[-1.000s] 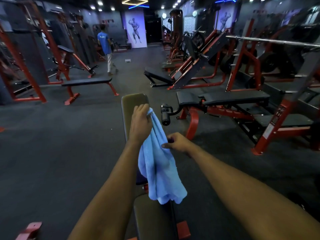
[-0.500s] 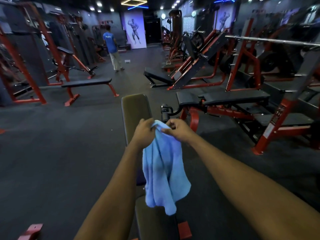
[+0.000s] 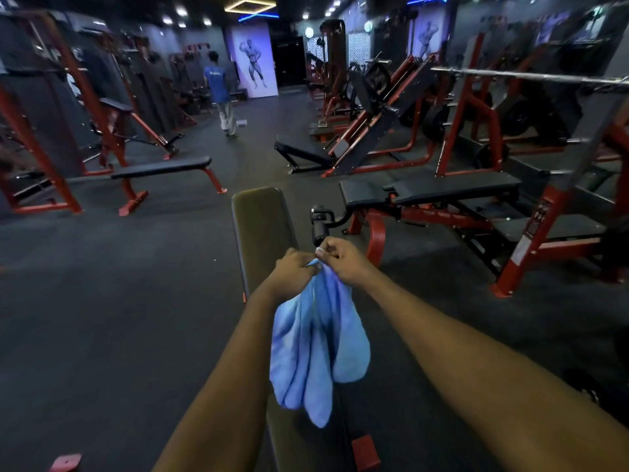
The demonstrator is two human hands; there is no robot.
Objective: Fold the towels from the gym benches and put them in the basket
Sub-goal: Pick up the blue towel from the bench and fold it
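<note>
Desk: the long padded desk (image 3: 260,229) runs straight away from the person, with a red frame showing at its near end.
Towel: the blue towel (image 3: 313,342) hangs bunched above the near half of the desk. Its long axis is vertical, with the top gathered and the lower end falling in loose lobes. I cannot tell whether the lowest lobe touches the pad.
Left hand: the left hand (image 3: 294,270) is above the middle of the desk, with its fingers curled and pinching the gathered top of the towel from the left.
Right hand: the right hand (image 3: 343,260) is just beside the left, touching or nearly so, and pinches the same top edge from the right.
Hands: both are together and clamped on the towel.
Key relation: the cloth drops straight below both hands toward the desk, so neither hand is nearer. I judge it is not yet folded, and the next move calls for drawing the hands apart along the top edge, across the width of the desk.
Basket: none is in view on or beside the desk, so its contents cannot be told.
Bystander: a person in a blue shirt (image 3: 218,86) stands well beyond the far end of the desk, to its left.
</note>
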